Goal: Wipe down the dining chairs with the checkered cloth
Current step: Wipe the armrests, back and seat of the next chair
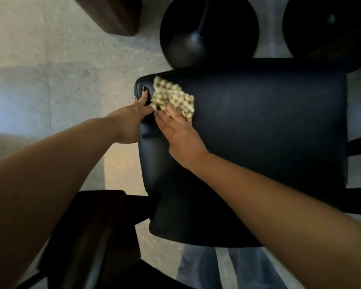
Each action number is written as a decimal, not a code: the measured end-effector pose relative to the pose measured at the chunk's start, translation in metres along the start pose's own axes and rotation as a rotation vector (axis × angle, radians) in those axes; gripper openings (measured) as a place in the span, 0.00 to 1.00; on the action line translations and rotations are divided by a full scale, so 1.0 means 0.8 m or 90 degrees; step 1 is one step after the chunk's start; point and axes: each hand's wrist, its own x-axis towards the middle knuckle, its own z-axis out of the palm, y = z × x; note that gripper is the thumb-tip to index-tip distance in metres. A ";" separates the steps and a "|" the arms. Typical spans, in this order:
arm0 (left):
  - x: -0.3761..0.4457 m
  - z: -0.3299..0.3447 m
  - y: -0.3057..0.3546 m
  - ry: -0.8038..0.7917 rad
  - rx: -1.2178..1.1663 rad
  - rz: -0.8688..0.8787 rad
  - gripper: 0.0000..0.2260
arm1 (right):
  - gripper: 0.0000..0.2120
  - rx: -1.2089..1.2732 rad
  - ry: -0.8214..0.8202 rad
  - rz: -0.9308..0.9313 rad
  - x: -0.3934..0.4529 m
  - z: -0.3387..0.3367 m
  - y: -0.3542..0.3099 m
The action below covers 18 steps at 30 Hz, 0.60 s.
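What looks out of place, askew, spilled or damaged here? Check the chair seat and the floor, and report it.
Nothing stands out. The black chair seat shows no tear or spill, and the concrete floor looks dry. The right hand presses the checkered cloth on the seat; the left hand grips its left edge.

left grip (133, 119): fingers curled, clasping | right grip (181, 134): fingers straight, pressing

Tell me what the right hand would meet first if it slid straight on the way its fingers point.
The right hand points up-left across the black chair seat. The checkered cloth already lies under its fingertips, so it would push that first, then probably reach the seat's far corner.
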 end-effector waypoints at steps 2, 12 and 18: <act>-0.001 0.001 0.003 0.005 0.020 0.000 0.41 | 0.28 -0.043 -0.069 -0.104 -0.012 0.002 0.003; 0.010 -0.015 0.022 -0.054 0.141 -0.039 0.44 | 0.27 0.062 -0.300 -0.367 -0.173 0.020 -0.040; 0.016 -0.001 0.052 -0.057 0.169 -0.087 0.48 | 0.21 0.344 -0.086 -0.093 -0.123 -0.039 -0.010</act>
